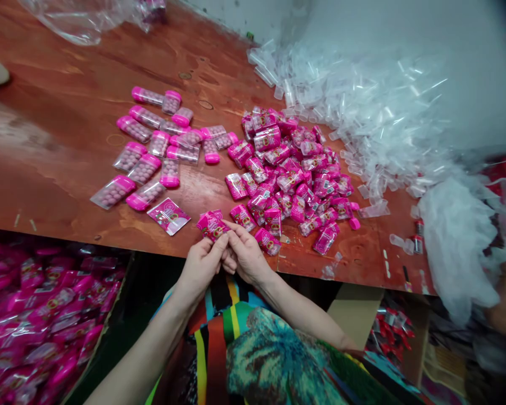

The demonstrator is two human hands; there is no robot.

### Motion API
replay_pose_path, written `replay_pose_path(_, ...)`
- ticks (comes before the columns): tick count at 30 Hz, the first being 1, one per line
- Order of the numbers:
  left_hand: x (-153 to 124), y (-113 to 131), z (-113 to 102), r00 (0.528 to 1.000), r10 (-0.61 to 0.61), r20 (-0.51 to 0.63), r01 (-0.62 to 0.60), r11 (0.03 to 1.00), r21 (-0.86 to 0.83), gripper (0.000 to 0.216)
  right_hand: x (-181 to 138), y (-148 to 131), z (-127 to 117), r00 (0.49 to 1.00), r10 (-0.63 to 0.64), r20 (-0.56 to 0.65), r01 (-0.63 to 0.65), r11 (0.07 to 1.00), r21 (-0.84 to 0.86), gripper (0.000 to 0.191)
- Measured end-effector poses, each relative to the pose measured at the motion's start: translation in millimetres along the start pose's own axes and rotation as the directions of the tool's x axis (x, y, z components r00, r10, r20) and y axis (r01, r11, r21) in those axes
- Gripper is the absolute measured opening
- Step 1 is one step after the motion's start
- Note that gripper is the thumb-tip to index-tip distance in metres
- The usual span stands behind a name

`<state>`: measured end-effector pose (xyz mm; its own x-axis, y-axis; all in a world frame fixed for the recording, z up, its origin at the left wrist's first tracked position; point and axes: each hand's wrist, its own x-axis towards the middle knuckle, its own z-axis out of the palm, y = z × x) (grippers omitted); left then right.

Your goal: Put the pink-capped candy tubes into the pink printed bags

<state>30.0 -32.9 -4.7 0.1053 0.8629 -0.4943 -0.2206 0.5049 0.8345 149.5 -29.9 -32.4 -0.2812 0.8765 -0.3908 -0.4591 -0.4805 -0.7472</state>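
Note:
Near the table's front edge, my left hand (203, 260) and my right hand (248, 252) meet with fingers pinched on a pink printed label sleeve (212, 224). Whether anything is inside the sleeve I cannot make out. Just left of it lies a flat pile of the same pink labels (168, 216). Farther left, several clear candy tubes (130, 156) with pink caps and pale pink balls lie loose on the wood. To the right of my hands is a heap of labelled pink candy packs (287, 174).
The reddish wooden table (67, 185) has a big pile of clear empty plastic tubes (362, 107) against the wall. A white plastic bag (455, 242) hangs at the right end. Below left is a box full of pink packs (46, 315); below right, a carton (354, 309) near red items.

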Motion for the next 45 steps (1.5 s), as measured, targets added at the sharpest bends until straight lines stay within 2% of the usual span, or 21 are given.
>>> replay_pose_path(3, -1.4, 9.3, -6.2, 0.998, -0.007, 0.064, 0.009, 1.000, -0.030, 0.057, -1.2, -10.1, 4.4, 0.997, -0.075, 0.008, 0.076, 0.992, -0.096, 0.063)
replay_pose_path(5, -2.0, 17.4, -14.6, 0.999, 0.021, 0.040, -0.020, 1.000, -0.023, 0.051, -0.9, -29.2, 1.3, 0.977, -0.214, -0.021, 0.205, 0.958, -0.201, 0.057)
replay_pose_path(7, -2.4, 23.1, -24.9, 0.995, 0.078, -0.067, -0.078, 0.997, 0.007, 0.045, 1.3, -54.9, -9.4, 0.920, -0.380, -0.098, 0.331, 0.886, -0.325, 0.051)
replay_pose_path(9, -3.1, 23.9, -34.5, 0.972, 0.142, -0.186, -0.129, 0.988, 0.082, 0.041, 4.1, -80.5, -25.6, 0.834, -0.519, -0.186, 0.391, 0.794, -0.465, 0.050)
replay_pose_path(11, -4.1, 19.5, -41.2, 0.949, 0.204, -0.240, -0.156, 0.967, 0.203, 0.036, 4.8, -98.2, -40.5, 0.749, -0.625, -0.221, 0.377, 0.676, -0.633, 0.060)
replay_pose_path(13, -5.0, 12.2, -44.3, 0.939, 0.248, -0.237, -0.164, 0.932, 0.323, 0.031, 1.9, -102.4, -46.0, 0.708, -0.686, -0.169, 0.298, 0.507, -0.809, 0.074)
replay_pose_path(14, -5.2, 8.3, -44.7, 0.937, 0.263, -0.228, -0.168, 0.915, 0.366, 0.029, -0.7, -98.8, -43.7, 0.721, -0.684, -0.106, 0.249, 0.399, -0.883, 0.077)
replay_pose_path(16, -5.2, 1.9, -44.3, 0.937, 0.282, -0.204, -0.169, 0.882, 0.440, 0.029, -6.1, -82.3, -29.9, 0.815, -0.577, 0.044, 0.157, 0.149, -0.976, 0.068)
replay_pose_path(17, -5.1, -0.1, -43.8, 0.936, 0.297, -0.189, -0.174, 0.856, 0.486, 0.030, -8.0, -71.3, -20.1, 0.877, -0.469, 0.101, 0.124, 0.017, -0.992, 0.061)
replay_pose_path(19, -5.4, -1.8, -42.1, 0.927, 0.349, -0.138, -0.190, 0.752, 0.631, 0.032, -8.3, -49.3, -0.7, 0.965, -0.243, 0.098, 0.041, -0.230, -0.972, 0.054)
replay_pose_path(21, -6.7, -0.8, -39.6, 0.921, 0.385, -0.062, -0.185, 0.569, 0.801, 0.032, -4.2, -33.1, 11.9, 0.989, -0.140, 0.042, -0.018, -0.398, -0.917, 0.052)
replay_pose_path(23, -8.6, 1.4, -36.7, 0.928, 0.374, -0.001, -0.152, 0.379, 0.913, 0.034, 2.0, -25.0, 14.4, 0.989, -0.144, 0.044, -0.029, -0.466, -0.884, 0.049)
replay_pose_path(24, -9.3, 2.3, -35.6, 0.934, 0.357, 0.017, -0.137, 0.314, 0.939, 0.035, 5.1, -23.6, 12.6, 0.985, -0.163, 0.061, -0.023, -0.470, -0.882, 0.048)
replay_pose_path(26, -9.6, 3.0, -35.0, 0.940, 0.339, 0.035, -0.133, 0.270, 0.954, 0.035, 9.9, -23.6, 6.8, 0.977, -0.196, 0.089, -0.007, -0.441, -0.897, 0.043)
replay_pose_path(31, -5.2, -2.0, -41.1, 0.921, 0.388, 0.045, -0.208, 0.391, 0.896, 0.028, 14.6, -27.1, 0.9, 0.961, -0.261, 0.095, 0.015, -0.294, -0.956, 0.040)
replay_pose_path(35, -4.9, -4.1, -41.5, 0.912, 0.408, 0.047, -0.221, 0.390, 0.894, 0.027, 19.7, -26.6, 1.0, 0.957, -0.284, 0.062, 0.003, -0.205, -0.979, 0.038)
replay_pose_path(38, -6.2, -1.8, -39.6, 0.921, 0.387, 0.034, -0.207, 0.414, 0.886, 0.025, 23.4, -23.4, -5.1, 0.938, -0.338, 0.081, 0.047, -0.108, -0.993, 0.034)
replay_pose_path(41, -5.8, 2.8, -39.2, 0.929, 0.369, -0.016, -0.215, 0.578, 0.787, 0.022, 22.2, -21.5, -11.9, 0.893, -0.429, 0.139, 0.147, -0.014, -0.989, 0.033)
replay_pose_path(43, -4.4, 7.1, -38.9, 0.932, 0.347, -0.100, -0.209, 0.743, 0.635, 0.027, 18.8, -23.0, -13.5, 0.861, -0.472, 0.189, 0.231, 0.033, -0.972, 0.032)
replay_pose_path(45, -2.4, 11.9, -37.5, 0.934, 0.314, -0.172, -0.207, 0.866, 0.455, 0.030, 15.3, -26.1, -12.1, 0.845, -0.476, 0.245, 0.323, 0.087, -0.942, 0.030)
